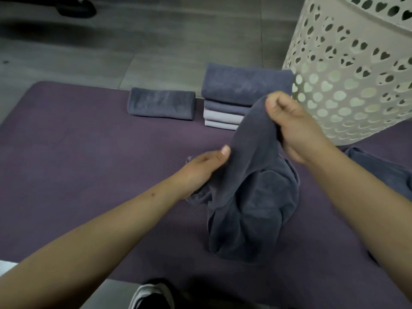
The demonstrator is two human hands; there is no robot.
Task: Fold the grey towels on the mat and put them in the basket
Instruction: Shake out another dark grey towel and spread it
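A crumpled dark grey towel [252,197] hangs over the purple mat [78,163], its lower part bunched on the mat. My right hand [294,126] pinches its top edge, raised above the mat. Lower and to the left, my left hand [200,170] grips the towel's side edge. A folded grey towel [160,103] lies at the mat's far edge. Beside it stands a stack of folded towels [236,97], dark ones on top and paler ones below. The cream basket [356,74] with heart-shaped holes stands at the right, behind my right hand.
Another grey towel [383,172] lies loose on the mat at the right, partly hidden by my right forearm. Grey floor tiles lie beyond the mat. A dark shoe [75,7] is at the top left. My own shoe [151,295] shows at the bottom edge.
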